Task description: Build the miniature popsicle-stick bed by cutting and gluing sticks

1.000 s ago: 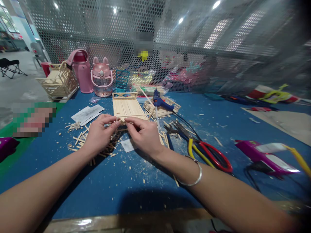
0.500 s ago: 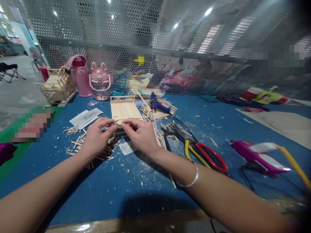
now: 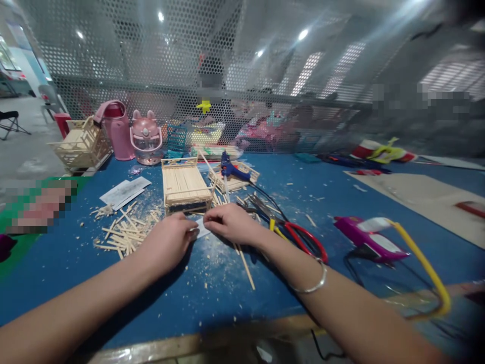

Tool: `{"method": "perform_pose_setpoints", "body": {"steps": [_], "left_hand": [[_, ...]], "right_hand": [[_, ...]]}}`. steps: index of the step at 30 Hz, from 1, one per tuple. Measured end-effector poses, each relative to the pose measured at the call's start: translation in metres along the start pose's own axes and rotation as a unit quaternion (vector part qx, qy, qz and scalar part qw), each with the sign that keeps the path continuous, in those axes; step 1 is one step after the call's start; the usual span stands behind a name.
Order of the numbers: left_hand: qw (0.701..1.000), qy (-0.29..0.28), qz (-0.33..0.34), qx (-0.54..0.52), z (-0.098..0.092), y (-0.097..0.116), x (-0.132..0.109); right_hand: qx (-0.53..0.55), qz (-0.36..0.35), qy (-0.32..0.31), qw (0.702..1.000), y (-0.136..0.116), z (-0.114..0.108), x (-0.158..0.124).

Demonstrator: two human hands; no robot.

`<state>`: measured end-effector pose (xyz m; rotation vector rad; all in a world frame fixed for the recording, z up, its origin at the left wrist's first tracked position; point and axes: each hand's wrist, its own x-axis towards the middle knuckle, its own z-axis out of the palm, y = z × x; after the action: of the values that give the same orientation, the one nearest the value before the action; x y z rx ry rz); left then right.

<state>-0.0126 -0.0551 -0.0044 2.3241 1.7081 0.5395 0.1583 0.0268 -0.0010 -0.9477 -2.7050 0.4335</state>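
A small bed-shaped frame of thin wooden sticks [image 3: 185,182] stands on the blue tabletop just beyond my hands. My left hand [image 3: 172,237] is in front of it, fingers curled in and thumb near the fingertips. Opposite it, my right hand [image 3: 231,222] has its thumb and fingers pinched together. A white slip of paper [image 3: 203,229] shows in the gap between both hands. What either pinch holds is hidden or too small to make out. Beside my left hand lies a heap of short cut sticks [image 3: 127,235].
A blue glue gun [image 3: 233,171] rests by another stick piece [image 3: 248,177]. Red-handled pliers [image 3: 308,240] and a purple tool [image 3: 367,240] with a yellow cord lie right. A pink flask [image 3: 119,134], a pink bottle [image 3: 146,139] and a stick model [image 3: 81,144] stand behind left, before perforated metal mesh [image 3: 151,60].
Both hands have come down and back from the front rail of the stick bed, which now shows fully. They have moved slightly apart. The view has shifted a little to the right.
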Motion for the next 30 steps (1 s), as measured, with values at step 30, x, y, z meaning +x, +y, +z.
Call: {"method": "perform_pose_setpoints", "body": {"steps": [30], "left_hand": [[0.995, -0.096, -0.025, 0.012, 0.001, 0.001, 0.023]], "right_hand": [[-0.221, -0.018, 0.005, 0.975, -0.015, 0.004, -0.001]]}}
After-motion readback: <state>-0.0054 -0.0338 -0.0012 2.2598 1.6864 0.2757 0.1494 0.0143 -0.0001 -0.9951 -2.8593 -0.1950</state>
